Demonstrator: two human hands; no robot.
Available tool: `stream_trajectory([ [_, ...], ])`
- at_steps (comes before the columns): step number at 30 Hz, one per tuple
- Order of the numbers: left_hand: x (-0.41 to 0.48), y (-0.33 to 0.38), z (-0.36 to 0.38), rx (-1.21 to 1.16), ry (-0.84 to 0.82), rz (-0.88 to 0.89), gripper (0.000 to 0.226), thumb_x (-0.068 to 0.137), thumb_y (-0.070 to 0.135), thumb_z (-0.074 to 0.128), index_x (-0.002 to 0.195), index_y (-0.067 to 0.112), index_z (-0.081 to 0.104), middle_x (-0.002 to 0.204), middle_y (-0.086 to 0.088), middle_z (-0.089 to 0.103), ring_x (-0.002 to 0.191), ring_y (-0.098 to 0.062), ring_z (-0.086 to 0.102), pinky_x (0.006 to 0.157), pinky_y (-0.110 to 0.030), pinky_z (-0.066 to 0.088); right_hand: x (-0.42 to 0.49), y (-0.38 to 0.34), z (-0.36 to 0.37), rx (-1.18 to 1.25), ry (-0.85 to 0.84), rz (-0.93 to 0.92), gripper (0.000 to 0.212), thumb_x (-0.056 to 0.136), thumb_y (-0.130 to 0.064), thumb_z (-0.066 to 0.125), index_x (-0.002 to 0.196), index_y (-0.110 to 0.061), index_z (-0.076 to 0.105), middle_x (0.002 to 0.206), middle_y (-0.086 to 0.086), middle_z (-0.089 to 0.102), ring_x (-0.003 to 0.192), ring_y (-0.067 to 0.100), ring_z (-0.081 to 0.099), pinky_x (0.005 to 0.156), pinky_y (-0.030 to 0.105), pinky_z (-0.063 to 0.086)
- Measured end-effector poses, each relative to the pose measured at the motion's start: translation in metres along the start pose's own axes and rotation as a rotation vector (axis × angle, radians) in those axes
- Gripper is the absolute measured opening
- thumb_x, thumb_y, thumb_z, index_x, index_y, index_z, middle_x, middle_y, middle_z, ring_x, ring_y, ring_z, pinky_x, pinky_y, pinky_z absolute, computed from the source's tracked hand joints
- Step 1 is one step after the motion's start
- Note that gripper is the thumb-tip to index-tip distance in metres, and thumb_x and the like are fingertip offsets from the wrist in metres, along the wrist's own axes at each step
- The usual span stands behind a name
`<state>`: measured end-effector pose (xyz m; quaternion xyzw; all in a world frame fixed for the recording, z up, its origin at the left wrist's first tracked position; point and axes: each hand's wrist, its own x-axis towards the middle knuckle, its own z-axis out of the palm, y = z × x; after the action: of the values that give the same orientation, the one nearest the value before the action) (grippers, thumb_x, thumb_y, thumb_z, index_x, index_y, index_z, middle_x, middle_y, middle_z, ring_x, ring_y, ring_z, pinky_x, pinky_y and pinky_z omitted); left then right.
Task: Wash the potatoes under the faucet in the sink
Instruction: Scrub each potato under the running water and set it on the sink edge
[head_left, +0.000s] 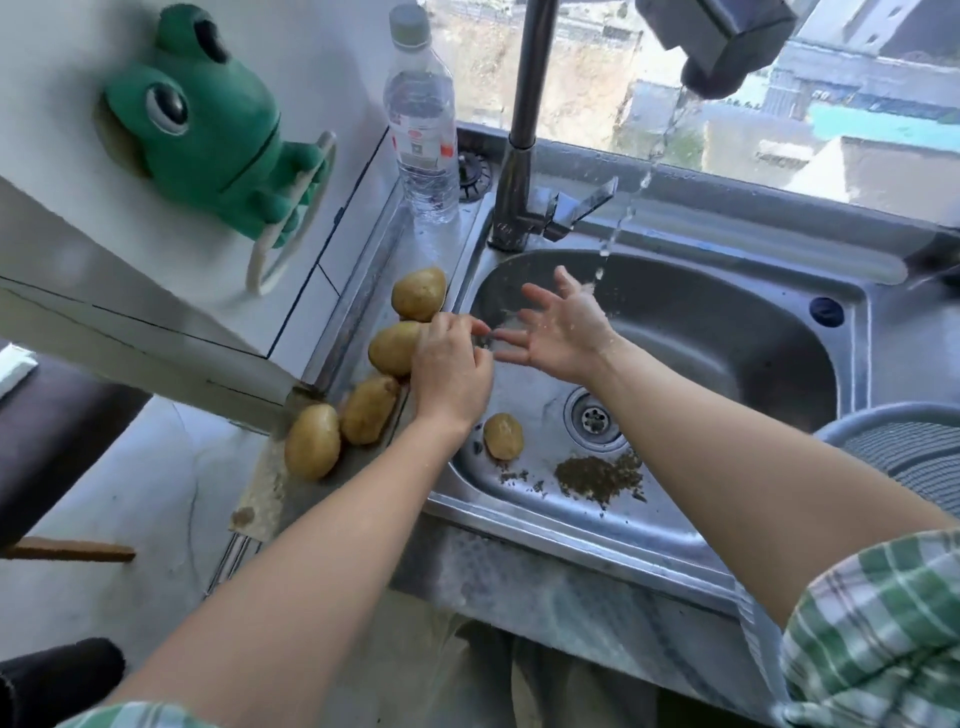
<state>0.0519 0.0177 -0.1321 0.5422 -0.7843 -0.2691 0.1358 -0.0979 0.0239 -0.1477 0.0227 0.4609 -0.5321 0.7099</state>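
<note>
The steel sink (727, 332) at frame centre holds one small potato (503, 436) left of its drain (595, 419), with dark grit (597, 475) below. Four potatoes (418, 293) lie along the left ledge. The left hand (451, 366) curls loosely, touching the second one. The right hand (563, 327) is spread open and empty under water from the faucet (524, 130). A plastic bottle (422, 119) stands upper centre.

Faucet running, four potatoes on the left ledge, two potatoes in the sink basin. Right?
Not quite. The head view shows only one potato in the sink basin, near the drain. The faucet is running and four potatoes lie on the left ledge.
</note>
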Motion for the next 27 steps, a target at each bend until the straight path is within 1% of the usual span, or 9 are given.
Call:
stream_trajectory([
  [4, 0.023, 0.008, 0.015, -0.078, -0.212, -0.081, 0.035, 0.092, 0.007, 0.045, 0.127, 0.006, 0.054, 0.129, -0.014, 0.055, 0.118, -0.029, 0.053, 0.096, -0.034, 0.039, 0.002, -0.001, -0.012, -0.013, 0.008, 0.055, 0.066, 0.102, -0.047, 0.030, 0.154, -0.027, -0.005, 0.162, 0.014, -0.013, 0.131, 0.046, 0.043, 0.101, 0.059, 0.041],
  [8, 0.034, 0.005, 0.035, 0.001, -0.396, -0.160, 0.038, 0.097, 0.011, 0.042, 0.133, 0.002, 0.047, 0.136, -0.019, 0.051, 0.123, -0.035, 0.051, 0.098, -0.037, 0.040, 0.007, 0.014, -0.034, -0.286, 0.126, 0.157, 0.060, 0.103, -0.037, 0.032, 0.154, -0.029, 0.002, 0.163, 0.013, -0.009, 0.133, 0.045, 0.041, 0.108, 0.062, 0.032],
  [11, 0.037, 0.000, 0.042, 0.021, -0.443, -0.185, 0.039, 0.098, 0.011, 0.039, 0.135, 0.004, 0.046, 0.139, -0.018, 0.048, 0.124, -0.033, 0.050, 0.100, -0.037, 0.039, 0.017, 0.033, -0.047, -0.372, 0.187, 0.230, 0.060, 0.102, -0.039, 0.035, 0.155, -0.021, 0.012, 0.162, 0.014, 0.011, 0.141, 0.040, 0.032, 0.112, 0.061, 0.028],
  [13, 0.040, -0.005, 0.046, 0.014, -0.461, -0.212, 0.040, 0.098, 0.009, 0.037, 0.137, 0.005, 0.045, 0.141, -0.017, 0.047, 0.127, -0.033, 0.049, 0.102, -0.037, 0.038, 0.024, 0.048, -0.048, -0.652, 0.258, 0.228, 0.051, 0.101, -0.031, 0.038, 0.149, -0.015, 0.029, 0.155, 0.013, 0.031, 0.136, 0.032, 0.038, 0.110, 0.049, 0.035],
  [15, 0.044, -0.009, 0.051, -0.007, -0.477, -0.246, 0.040, 0.098, 0.008, 0.036, 0.137, 0.006, 0.045, 0.141, -0.017, 0.047, 0.128, -0.032, 0.047, 0.104, -0.037, 0.037, 0.029, 0.063, -0.049, -0.990, 0.295, 0.200, 0.047, 0.098, -0.017, 0.044, 0.143, -0.011, 0.038, 0.144, 0.012, 0.044, 0.127, 0.027, 0.046, 0.100, 0.037, 0.041],
  [17, 0.047, -0.010, 0.055, -0.027, -0.493, -0.275, 0.040, 0.098, 0.007, 0.036, 0.137, 0.008, 0.045, 0.141, -0.015, 0.047, 0.128, -0.032, 0.047, 0.105, -0.037, 0.037, 0.034, 0.080, -0.051, -1.191, 0.220, 0.246, 0.052, 0.094, -0.010, 0.050, 0.144, -0.006, 0.037, 0.142, 0.014, 0.046, 0.127, 0.030, 0.047, 0.101, 0.034, 0.039],
  [20, 0.052, -0.012, 0.059, -0.045, -0.514, -0.286, 0.041, 0.097, 0.007, 0.036, 0.137, 0.009, 0.045, 0.142, -0.015, 0.047, 0.129, -0.032, 0.046, 0.106, -0.038, 0.037, 0.044, 0.102, -0.055, -1.489, 0.089, 0.268, 0.060, 0.090, -0.017, 0.056, 0.143, -0.002, 0.035, 0.129, 0.011, 0.045, 0.118, 0.031, 0.047, 0.098, 0.034, 0.036],
  [23, 0.055, -0.014, 0.061, -0.072, -0.521, -0.299, 0.042, 0.096, 0.006, 0.035, 0.137, 0.009, 0.045, 0.141, -0.015, 0.047, 0.129, -0.032, 0.046, 0.108, -0.039, 0.038, 0.048, 0.113, -0.063, -1.575, 0.161, 0.156, 0.078, 0.080, -0.025, 0.070, 0.146, -0.017, 0.030, 0.132, 0.017, 0.037, 0.116, 0.037, 0.050, 0.091, 0.030, 0.040],
  [27, 0.053, -0.015, 0.065, -0.102, -0.531, -0.308, 0.041, 0.096, 0.008, 0.036, 0.136, 0.011, 0.046, 0.141, -0.014, 0.046, 0.127, -0.031, 0.046, 0.107, -0.039, 0.039, 0.046, 0.118, -0.071, -1.508, 0.255, 0.051, 0.067, 0.080, -0.023, 0.071, 0.136, -0.010, 0.037, 0.128, 0.019, 0.048, 0.112, 0.034, 0.054, 0.078, 0.026, 0.037],
])
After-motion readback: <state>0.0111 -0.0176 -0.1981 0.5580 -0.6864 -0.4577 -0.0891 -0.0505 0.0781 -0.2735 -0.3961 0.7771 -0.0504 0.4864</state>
